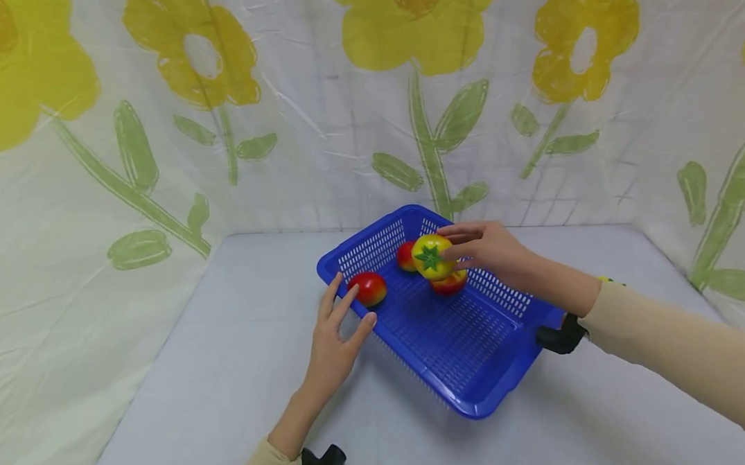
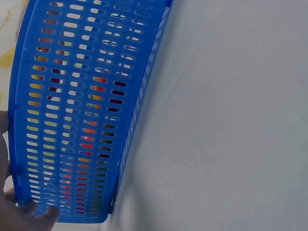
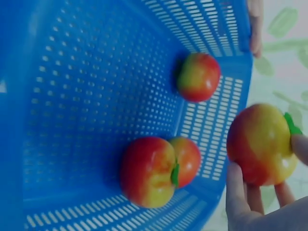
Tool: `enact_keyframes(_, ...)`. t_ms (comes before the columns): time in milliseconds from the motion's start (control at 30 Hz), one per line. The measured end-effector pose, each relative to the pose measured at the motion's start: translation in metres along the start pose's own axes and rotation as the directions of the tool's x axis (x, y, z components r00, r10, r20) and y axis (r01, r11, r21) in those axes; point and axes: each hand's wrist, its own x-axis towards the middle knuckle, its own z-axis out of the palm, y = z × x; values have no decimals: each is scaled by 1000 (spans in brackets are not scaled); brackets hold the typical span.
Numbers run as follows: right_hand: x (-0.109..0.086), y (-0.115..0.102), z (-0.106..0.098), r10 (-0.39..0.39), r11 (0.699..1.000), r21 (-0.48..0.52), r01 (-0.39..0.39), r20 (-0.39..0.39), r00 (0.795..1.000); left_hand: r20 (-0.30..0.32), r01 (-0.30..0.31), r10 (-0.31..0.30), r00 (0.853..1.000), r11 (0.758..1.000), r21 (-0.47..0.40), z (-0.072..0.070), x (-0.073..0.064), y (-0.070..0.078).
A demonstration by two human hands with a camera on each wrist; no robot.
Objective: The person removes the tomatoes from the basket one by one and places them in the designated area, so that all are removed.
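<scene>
My right hand (image 1: 482, 252) holds a round red-and-yellow artificial fruit (image 1: 432, 257) with a green star-shaped calyx above the far end of a blue plastic basket (image 1: 480, 405). Its fingers and thumb pinch the fruit from the sides, as the right wrist view shows. Inside the basket lie a red fruit (image 1: 369, 289) by the left wall, a second red fruit (image 1: 406, 257) at the far end, and a red-and-yellow fruit (image 3: 147, 172) with a green leaf. My left hand (image 1: 334, 345) touches the basket's left rim with spread, fairly straight fingers.
A light grey table (image 1: 245, 321) lies under the basket. Behind it hangs a white cloth (image 1: 319, 165) printed with yellow flowers. A yellow-and-green thing (image 1: 608, 279) is mostly hidden behind my right forearm. Black wrist devices (image 1: 562, 335) sit at both cuffs.
</scene>
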Motion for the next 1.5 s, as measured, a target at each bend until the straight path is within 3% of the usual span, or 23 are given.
enact_keyframes(200,-15,-5,-8,31,995,92,-27,-37,999,-3,-3,3,1000,1000,1,-1,0,-1)
enact_keyframes(600,-32,-8,-13,30,991,133,-31,10,1000,1,17,-17,1000,1000,-5,-5,-2,0)
enact_keyframes(833,-47,-11,-20,37,989,142,-36,-3,999,4,15,-15,1000,1000,-4,-4,-3,-2)
enact_keyframes(1200,-85,-11,-48,61,993,107,-56,-42,997,10,8,-8,1000,1000,4,-3,-1,-1)
enact_keyframes(1500,-107,13,-85,11,999,44,-7,-81,997,14,13,-13,1000,1000,11,0,-1,-1)
